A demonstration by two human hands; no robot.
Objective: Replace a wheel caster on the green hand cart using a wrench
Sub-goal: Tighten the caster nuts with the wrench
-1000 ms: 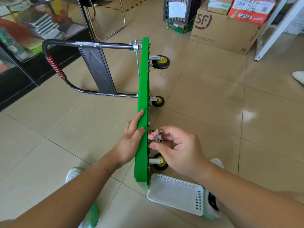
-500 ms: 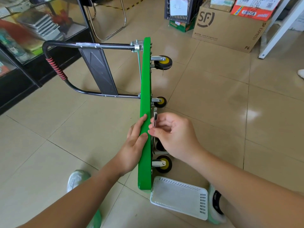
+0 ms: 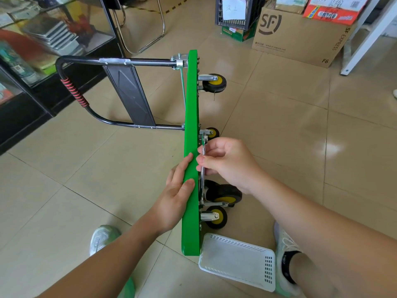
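Note:
The green hand cart (image 3: 191,117) stands on its side edge on the tiled floor, its black folding handle (image 3: 71,95) stretched out to the left and its casters pointing right. My left hand (image 3: 177,190) grips the deck's upper edge, thumb on the caster side. My right hand (image 3: 227,163) pinches a slim silver wrench (image 3: 202,166) held upright against the underside of the deck. Just below that hand sits a caster (image 3: 224,193) with a black tyre and yellow hub. A second near caster (image 3: 216,218) lies under it. Two far casters (image 3: 214,83) (image 3: 212,132) are further up the deck.
A white perforated plastic basket (image 3: 236,260) lies on the floor by the cart's near end, between my two shoes (image 3: 103,238) (image 3: 285,261). A cardboard box (image 3: 300,33) and a dark crate (image 3: 234,11) stand at the back. A glass display cabinet (image 3: 32,50) lines the left.
My right hand moved up along the underside of the deck and turned the wrench upright against it. A caster now shows below that hand. My left hand stayed on the deck edge.

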